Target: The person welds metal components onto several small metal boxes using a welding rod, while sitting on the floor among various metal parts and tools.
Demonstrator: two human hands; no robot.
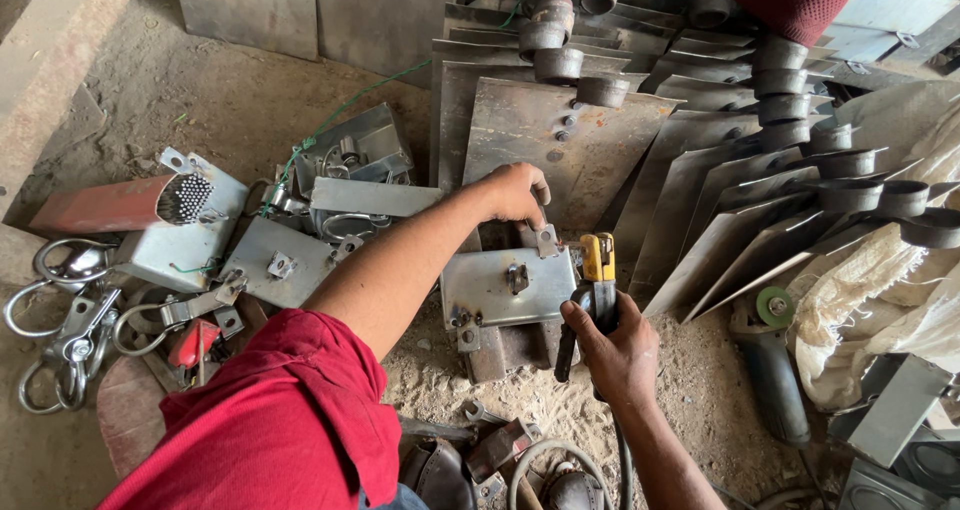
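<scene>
Under the left hand (518,192) fingers (clamped on its far edge) lies the metal plate (505,285); right hand (618,345) grips the electrode holder (597,275).

A long red box (105,205) of welding rods lies at the left on the dirt floor (230,90), its open end showing grey rod tips. Pale woven sacks (880,290) are bunched at the right. No labels, signs or screens show.
</scene>
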